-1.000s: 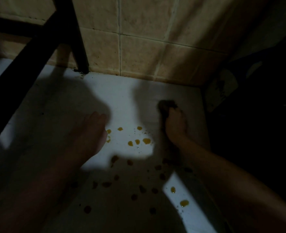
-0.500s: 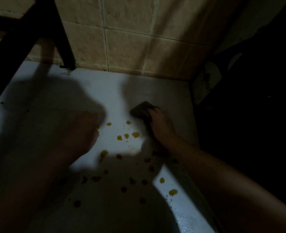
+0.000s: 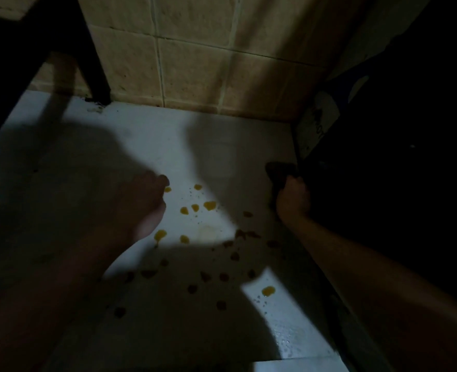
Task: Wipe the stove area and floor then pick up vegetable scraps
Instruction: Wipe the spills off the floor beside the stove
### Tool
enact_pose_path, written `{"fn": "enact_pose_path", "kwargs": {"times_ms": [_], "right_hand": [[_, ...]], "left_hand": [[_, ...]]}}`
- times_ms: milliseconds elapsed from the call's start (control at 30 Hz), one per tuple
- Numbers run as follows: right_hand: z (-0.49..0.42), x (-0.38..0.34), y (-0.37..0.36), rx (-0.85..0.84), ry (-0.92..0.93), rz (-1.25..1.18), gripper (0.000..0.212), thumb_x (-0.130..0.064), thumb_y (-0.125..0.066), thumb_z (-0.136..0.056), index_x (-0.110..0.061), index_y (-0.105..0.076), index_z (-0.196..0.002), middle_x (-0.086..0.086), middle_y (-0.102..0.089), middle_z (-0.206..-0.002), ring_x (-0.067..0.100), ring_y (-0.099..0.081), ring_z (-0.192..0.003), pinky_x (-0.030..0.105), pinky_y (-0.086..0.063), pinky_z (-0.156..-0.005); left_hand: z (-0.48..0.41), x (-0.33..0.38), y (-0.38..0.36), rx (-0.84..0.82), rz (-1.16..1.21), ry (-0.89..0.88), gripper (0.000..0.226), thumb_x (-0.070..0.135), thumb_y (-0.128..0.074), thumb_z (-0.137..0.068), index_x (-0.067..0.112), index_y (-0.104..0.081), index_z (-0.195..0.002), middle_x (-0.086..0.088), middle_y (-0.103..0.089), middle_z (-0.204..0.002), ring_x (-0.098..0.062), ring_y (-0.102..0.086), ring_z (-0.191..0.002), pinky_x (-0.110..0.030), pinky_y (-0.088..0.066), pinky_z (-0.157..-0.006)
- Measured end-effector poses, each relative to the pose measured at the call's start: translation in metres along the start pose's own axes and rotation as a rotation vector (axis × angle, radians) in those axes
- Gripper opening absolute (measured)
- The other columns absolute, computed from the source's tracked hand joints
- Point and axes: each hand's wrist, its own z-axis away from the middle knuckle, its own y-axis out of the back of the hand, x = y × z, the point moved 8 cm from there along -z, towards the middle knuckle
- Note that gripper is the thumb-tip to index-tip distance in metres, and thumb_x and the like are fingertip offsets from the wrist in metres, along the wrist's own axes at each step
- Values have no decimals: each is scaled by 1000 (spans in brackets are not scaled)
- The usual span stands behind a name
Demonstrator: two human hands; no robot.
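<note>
My right hand (image 3: 293, 201) presses a dark sponge (image 3: 278, 170) onto the white floor (image 3: 152, 146), at the right side next to a dark object. My left hand (image 3: 138, 202) rests flat on the floor with nothing in it, fingers close together. Between my hands lie several orange-yellow spots (image 3: 210, 205), spread toward the near side; some sit in shadow and look brown. A faint wet smear (image 3: 208, 230) shows among them.
A tan tiled wall (image 3: 195, 63) rises behind the floor. A black frame leg (image 3: 93, 65) stands at the back left where wall meets floor. A dark object (image 3: 318, 124) with a pale panel borders the floor on the right. Heavy shadows cover most of the scene.
My right hand has dragged the sponge from the middle of the floor over to the right edge. My left hand has stayed on the floor. The view has shifted closer.
</note>
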Motion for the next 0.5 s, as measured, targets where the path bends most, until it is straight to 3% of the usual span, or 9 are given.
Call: {"fn": "enact_pose_path", "kwargs": {"times_ms": [167, 333, 500], "right_hand": [[39, -55, -27, -68, 273, -33, 35, -7, -39, -97, -2, -50, -129, 18, -49, -134, 33, -46, -123, 41, -35, -107], [58, -99, -37, -90, 325, -24, 28, -7, -37, -98, -4, -55, -119, 17, -53, -126, 32, -50, -115, 40, -42, -101], [84, -154, -52, -223, 529, -36, 28, -3, -40, -92, -4, -55, -117, 20, -55, -120, 35, -52, -112, 42, -43, -96]], "left_hand": [[13, 2, 9, 3, 7, -68, 31, 6, -60, -78, 8, -60, -109, -18, -59, -107, -37, -56, -101, -48, -46, -89], [29, -21, 11, 28, -80, -6, 28, 10, -58, -80, 13, -60, -108, -15, -61, -106, -35, -58, -96, -45, -47, -87], [61, -47, 10, 33, -102, 66, 31, 1, -68, -68, 0, -66, -99, -24, -65, -95, -43, -62, -85, -50, -51, -77]]}}
